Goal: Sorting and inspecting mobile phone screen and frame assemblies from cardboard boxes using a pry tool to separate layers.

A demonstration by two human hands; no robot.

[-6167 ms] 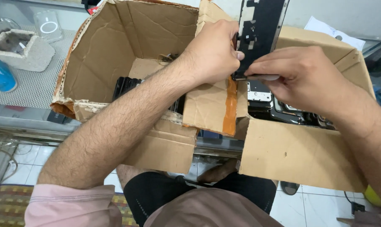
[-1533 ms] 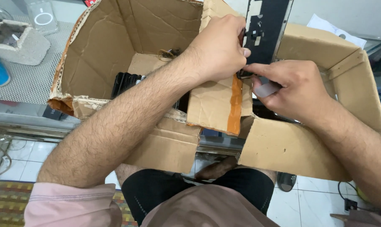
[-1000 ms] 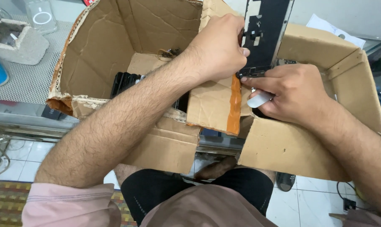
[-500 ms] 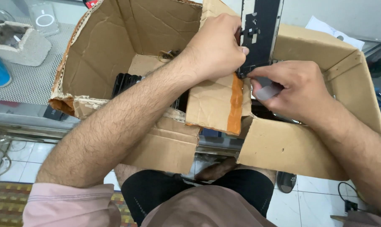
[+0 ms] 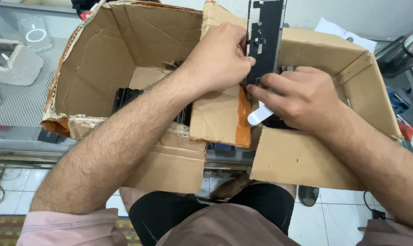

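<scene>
A long, flat black panel with cut-out slots (image 5: 265, 36) stands upright above the boxes, between both hands. The left hand (image 5: 217, 59) grips its left edge with curled fingers, apparently to steady it. The right hand (image 5: 302, 98), just below, pinches a small white tool with a rounded handle (image 5: 260, 115), its tip set at the panel's lower end, likely to work something loose there. Under the left forearm sits a worn brown cardboard box (image 5: 92, 73) with dark parts inside; under the right wrist is a second cardboard box (image 5: 297, 159). An orange-taped flap (image 5: 220, 116) lies between them.
</scene>
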